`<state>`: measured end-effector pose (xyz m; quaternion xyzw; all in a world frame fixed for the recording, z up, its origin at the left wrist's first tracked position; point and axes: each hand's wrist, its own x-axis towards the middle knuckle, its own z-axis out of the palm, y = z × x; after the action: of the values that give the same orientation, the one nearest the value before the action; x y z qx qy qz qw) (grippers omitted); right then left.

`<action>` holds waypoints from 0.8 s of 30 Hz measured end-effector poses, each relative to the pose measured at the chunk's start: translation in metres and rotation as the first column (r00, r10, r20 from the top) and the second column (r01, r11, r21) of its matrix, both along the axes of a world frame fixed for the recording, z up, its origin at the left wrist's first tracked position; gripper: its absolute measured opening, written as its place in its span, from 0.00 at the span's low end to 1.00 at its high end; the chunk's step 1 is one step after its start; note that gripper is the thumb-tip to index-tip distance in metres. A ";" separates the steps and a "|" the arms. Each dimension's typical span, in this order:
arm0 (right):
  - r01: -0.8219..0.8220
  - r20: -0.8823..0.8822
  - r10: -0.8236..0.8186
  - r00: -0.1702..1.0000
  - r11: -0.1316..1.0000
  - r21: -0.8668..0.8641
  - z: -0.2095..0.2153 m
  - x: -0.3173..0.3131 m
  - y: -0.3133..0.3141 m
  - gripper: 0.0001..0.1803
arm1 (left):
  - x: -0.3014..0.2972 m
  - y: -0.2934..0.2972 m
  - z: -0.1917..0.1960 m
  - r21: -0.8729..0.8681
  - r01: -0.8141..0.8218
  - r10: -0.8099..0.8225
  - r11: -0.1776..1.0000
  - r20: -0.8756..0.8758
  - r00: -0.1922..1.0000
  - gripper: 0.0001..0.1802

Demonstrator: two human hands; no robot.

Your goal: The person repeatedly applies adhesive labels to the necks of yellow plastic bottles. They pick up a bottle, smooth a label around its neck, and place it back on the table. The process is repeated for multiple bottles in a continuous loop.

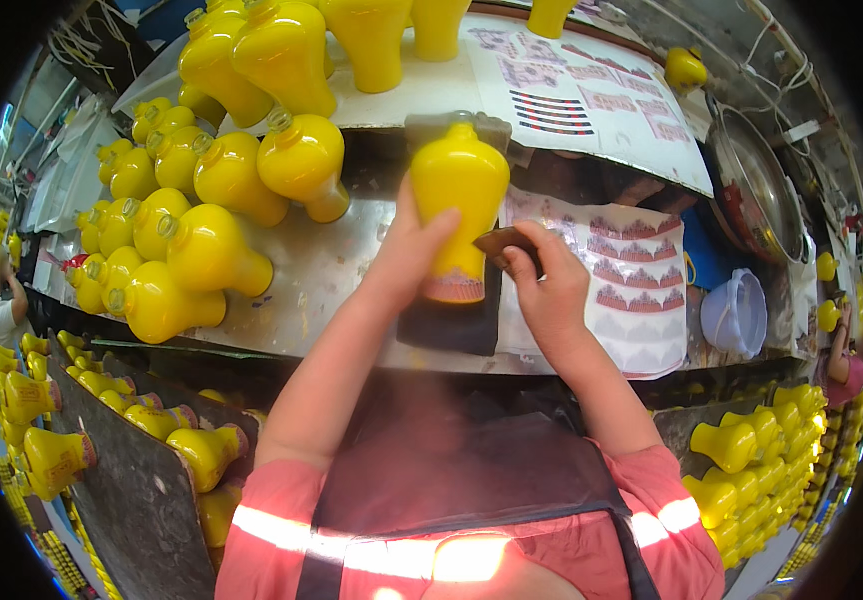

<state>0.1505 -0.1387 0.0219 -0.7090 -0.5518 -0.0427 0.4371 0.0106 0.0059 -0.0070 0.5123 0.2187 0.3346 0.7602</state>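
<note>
A glossy yellow vase [462,175] lies on a dark cloth [449,328] in front of me, its narrow neck pointing away. Around its foot runs a patterned pinkish decal band [454,286]. My left hand [414,240] is wrapped round the vase's left side, thumb across its front. In my right hand [552,280], a flat brown scraper [505,241] is pinched between thumb and fingers, its edge at the vase's lower right side. Beside that hand lies a sheet of crown-shaped decals [637,262], partly used, with pale grey shapes in its lower rows.
Several yellow vases [217,250] crowd the left of the metal table [327,270], with more on the shelf behind. Decal sheets [592,90] lie at the back right. A pale blue bucket [735,312] and metal basin [760,180] stand right. Vase-filled racks [157,480] flank me; other people are farther off.
</note>
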 end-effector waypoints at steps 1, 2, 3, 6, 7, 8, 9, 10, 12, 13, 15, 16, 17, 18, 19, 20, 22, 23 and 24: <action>-0.035 -0.060 0.036 0.998 0.999 0.028 -0.002 0.001 0.000 0.15 | 0.000 0.001 0.000 -0.022 0.007 -0.007 1.000 -0.018 1.000 0.43; -0.064 -0.122 0.071 0.990 0.996 0.055 -0.003 0.003 0.000 0.15 | 0.000 0.001 0.000 -0.015 0.006 -0.007 1.000 -0.017 1.000 0.43; -0.090 -0.185 0.104 0.977 0.992 0.084 -0.004 0.003 0.001 0.15 | 0.000 0.001 0.000 -0.003 0.007 -0.007 1.000 -0.013 1.000 0.43; -0.112 -0.165 0.120 0.979 0.992 0.053 -0.010 0.006 0.006 0.16 | -0.001 0.002 -0.001 0.077 -0.008 0.011 0.997 -0.039 0.999 0.43; -0.104 -0.148 0.105 0.983 0.994 0.016 -0.012 0.009 0.008 0.16 | -0.002 0.002 -0.001 0.092 -0.010 0.018 0.996 -0.085 0.996 0.43; -0.040 -0.203 0.037 0.979 0.999 -0.013 -0.014 0.012 0.011 0.15 | -0.003 0.001 -0.001 0.032 0.000 0.001 1.000 -0.053 0.999 0.43; 0.024 -0.190 -0.023 0.981 1.000 0.003 -0.014 0.017 0.014 0.15 | -0.003 0.002 -0.001 0.010 -0.009 0.009 1.000 -0.019 1.000 0.42; 0.052 -0.219 -0.041 0.975 0.997 0.048 -0.014 0.024 0.016 0.15 | -0.004 0.002 0.000 0.003 0.027 -0.027 1.000 -0.016 1.000 0.42; 0.062 -0.368 -0.027 0.930 0.994 0.085 -0.011 0.036 0.017 0.15 | -0.004 0.001 0.002 -0.035 0.030 -0.031 0.999 -0.007 1.000 0.41; 0.068 -0.423 -0.018 0.906 0.992 0.103 -0.008 0.040 0.015 0.14 | -0.003 -0.001 0.004 -0.054 -0.005 0.004 0.999 -0.004 1.000 0.40; 0.034 -0.475 0.011 0.880 0.996 0.086 -0.005 0.040 0.008 0.14 | -0.001 -0.003 0.007 -0.066 -0.032 0.033 0.997 0.023 0.999 0.43; 0.010 -0.487 0.043 0.872 0.994 0.106 -0.004 0.037 0.005 0.14 | 0.000 -0.003 0.009 -0.064 -0.022 0.025 0.998 0.043 0.999 0.46; -0.062 -0.552 0.116 0.826 0.991 0.116 -0.005 0.031 0.001 0.15 | 0.000 -0.002 0.010 -0.069 -0.011 0.015 0.998 0.056 0.998 0.48; -0.130 -0.550 0.147 0.822 0.989 0.069 -0.007 0.023 0.000 0.15 | 0.000 -0.001 0.011 -0.092 0.004 0.003 0.996 0.079 0.997 0.45; -0.212 -0.539 0.199 0.818 0.976 0.040 -0.011 0.016 0.001 0.16 | 0.000 0.000 0.011 -0.122 0.022 -0.010 0.992 0.095 0.995 0.42; -0.255 -0.452 0.185 0.873 0.962 -0.098 -0.015 0.010 0.003 0.18 | 0.000 0.001 0.011 -0.140 0.037 -0.018 0.989 0.133 0.991 0.39; -0.172 -0.411 0.172 0.895 0.984 0.036 -0.024 0.004 0.015 0.18 | 0.000 0.002 0.009 -0.177 0.036 -0.016 0.984 0.117 0.993 0.39; -0.095 -0.384 0.114 0.916 0.993 0.068 -0.028 0.005 0.021 0.18 | 0.002 0.004 0.007 -0.161 0.059 -0.034 0.985 0.155 0.987 0.38; -0.057 -0.346 0.089 0.934 0.993 0.101 -0.029 0.009 0.025 0.18 | 0.002 0.002 0.005 -0.145 0.038 -0.021 0.989 0.116 0.993 0.37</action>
<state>0.1590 -0.1136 -0.0074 -0.6638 -0.4889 0.0757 0.5608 0.0122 0.0079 -0.0022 0.4381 0.1912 0.3349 0.8120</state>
